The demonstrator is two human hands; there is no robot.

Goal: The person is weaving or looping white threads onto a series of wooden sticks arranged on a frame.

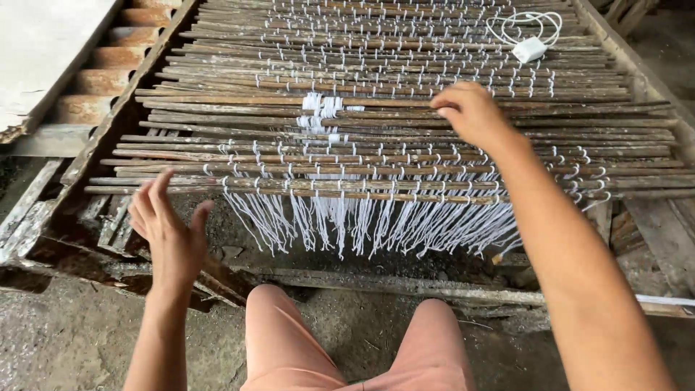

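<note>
Wooden sticks [376, 156], thin and weathered, are lying side by side in a mat bound with rows of white string [362, 217] on a rough timber frame [108, 123], the loose string ends hanging off the mat's near edge. The right hand [470, 112] is resting on the sticks toward the mat's right side, fingers curled loosely and clamped on nothing. The left hand [170, 232] is hovering open, fingers spread, beyond the near left corner. A white charger with coiled cable [530, 48] is lying near the far right corner.
</note>
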